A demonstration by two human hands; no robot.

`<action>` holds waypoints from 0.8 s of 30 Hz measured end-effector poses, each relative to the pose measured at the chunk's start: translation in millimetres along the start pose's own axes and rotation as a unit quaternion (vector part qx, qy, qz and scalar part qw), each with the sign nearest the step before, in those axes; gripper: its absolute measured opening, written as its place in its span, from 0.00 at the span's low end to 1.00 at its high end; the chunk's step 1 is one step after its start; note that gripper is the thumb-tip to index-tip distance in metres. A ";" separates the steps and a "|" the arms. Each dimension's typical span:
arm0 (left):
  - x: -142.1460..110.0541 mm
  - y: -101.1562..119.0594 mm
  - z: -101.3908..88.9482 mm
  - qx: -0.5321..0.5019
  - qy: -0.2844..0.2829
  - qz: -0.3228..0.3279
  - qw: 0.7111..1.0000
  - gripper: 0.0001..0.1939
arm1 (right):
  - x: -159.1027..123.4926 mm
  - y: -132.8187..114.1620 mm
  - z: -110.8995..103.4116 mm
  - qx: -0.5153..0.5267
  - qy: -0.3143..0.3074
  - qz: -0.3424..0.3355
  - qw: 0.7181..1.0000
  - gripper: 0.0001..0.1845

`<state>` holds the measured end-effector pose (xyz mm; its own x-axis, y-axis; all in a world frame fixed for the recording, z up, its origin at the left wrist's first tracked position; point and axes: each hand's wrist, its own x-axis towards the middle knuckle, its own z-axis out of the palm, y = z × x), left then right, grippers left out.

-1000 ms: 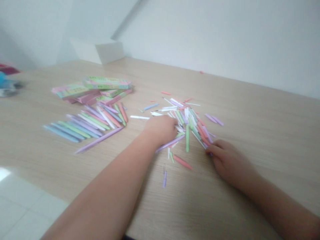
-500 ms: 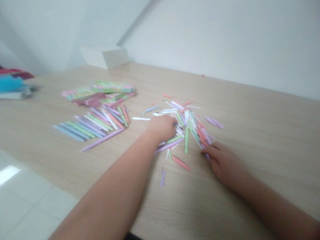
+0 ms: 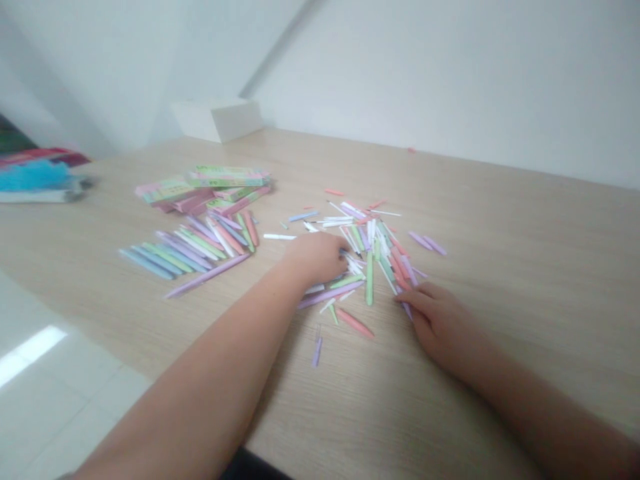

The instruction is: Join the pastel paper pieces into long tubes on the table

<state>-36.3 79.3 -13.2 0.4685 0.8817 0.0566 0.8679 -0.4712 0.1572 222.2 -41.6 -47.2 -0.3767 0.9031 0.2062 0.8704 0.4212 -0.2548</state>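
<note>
A loose pile of pastel pen barrels, caps and thin white refills [image 3: 370,250] lies in the middle of the table. My left hand [image 3: 317,259] rests low over the pile's left side, fingers curled in among the pieces. What those fingers hold, if anything, is hidden. At the lower right edge of the pile, my right hand [image 3: 435,313] has its thumb and fingers closed around the end of a purple pen barrel [image 3: 407,310]. A green barrel [image 3: 370,279] lies between the hands, and a coral one [image 3: 355,323] lies nearer to me.
Left of the pile, several pens [image 3: 185,248] lie side by side, a purple pen [image 3: 207,275] across their ends. Behind them are stacked pink-and-green boxes [image 3: 227,177]. A white box [image 3: 235,120] stands by the wall; a blue item [image 3: 35,176] lies far left.
The view has shifted slightly, moving the table's left side further into frame. My left hand has pulled slightly toward the left within the pile. My right hand keeps its place at the edge.
</note>
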 end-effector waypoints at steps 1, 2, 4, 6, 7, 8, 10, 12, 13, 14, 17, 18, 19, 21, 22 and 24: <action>0.2 1.6 0.5 0.003 0.001 -0.003 1.000 0.21 | 0.2 -0.6 -0.2 0.002 0.001 0.000 1.000 0.17; 0.4 3.3 0.9 0.004 0.001 -0.007 1.000 0.21 | 0.5 -1.3 -0.5 0.003 0.003 0.000 1.000 0.17; 0.6 6.3 1.6 0.007 0.000 -0.015 1.000 0.20 | 1.0 -2.4 -1.2 0.003 0.005 0.001 1.000 0.17; 0.6 8.3 1.8 0.008 0.001 -0.015 1.000 0.20 | 1.6 -3.0 -1.7 0.001 0.006 0.001 1.000 0.17; 0.5 8.9 1.7 0.009 0.004 -0.012 1.000 0.19 | 1.9 -3.0 -1.8 0.000 0.007 0.002 1.000 0.17; 0.4 9.4 1.5 0.009 0.007 -0.007 1.000 0.19 | 2.1 -2.9 -1.7 0.000 0.008 0.002 1.000 0.17; 0.3 10.0 1.1 0.012 0.011 -0.001 1.000 0.19 | 2.3 -2.4 -1.3 0.001 0.012 0.001 1.000 0.17; 0.5 10.6 1.0 0.018 0.004 0.000 1.000 0.20 | 2.3 -2.0 -0.8 0.005 0.014 0.000 1.000 0.17; 0.8 10.9 1.2 0.020 0.000 -0.001 1.000 0.20 | 2.2 -1.9 -0.6 0.005 0.015 -0.001 1.000 0.17; 1.3 11.1 1.6 0.022 -0.003 -0.002 1.000 0.20 | 2.1 -1.9 -0.6 0.006 0.014 -0.001 1.000 0.17; 3.2 10.8 4.0 0.015 -0.001 -0.015 1.000 0.20 | 1.7 -2.0 -0.7 0.006 0.009 -0.001 1.000 0.17; 3.9 10.3 4.8 0.012 0.001 -0.018 1.000 0.19 | 1.6 -2.1 -0.8 0.006 0.009 -0.002 1.000 0.17; 4.3 9.7 5.6 0.009 0.003 -0.020 1.000 0.19 | 1.6 -2.2 -0.9 0.006 0.009 -0.003 1.000 0.17; 4.6 8.4 6.6 0.008 0.006 -0.021 1.000 0.18 | 1.7 -2.5 -1.1 0.005 0.010 -0.006 1.000 0.17; 4.5 8.0 6.7 0.010 0.007 -0.022 1.000 0.17 | 1.9 -2.7 -1.2 0.005 0.011 -0.006 1.000 0.17; 3.8 7.7 6.4 0.015 0.006 -0.020 1.000 0.18 | 2.3 -3.1 -1.4 0.004 0.011 -0.004 1.000 0.17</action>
<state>-26.8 78.8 -18.0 0.4308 0.9004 0.0617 0.8909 -0.4352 0.1299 219.1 -40.9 -44.6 -0.3772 0.8973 0.2293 0.8643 0.4300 -0.2610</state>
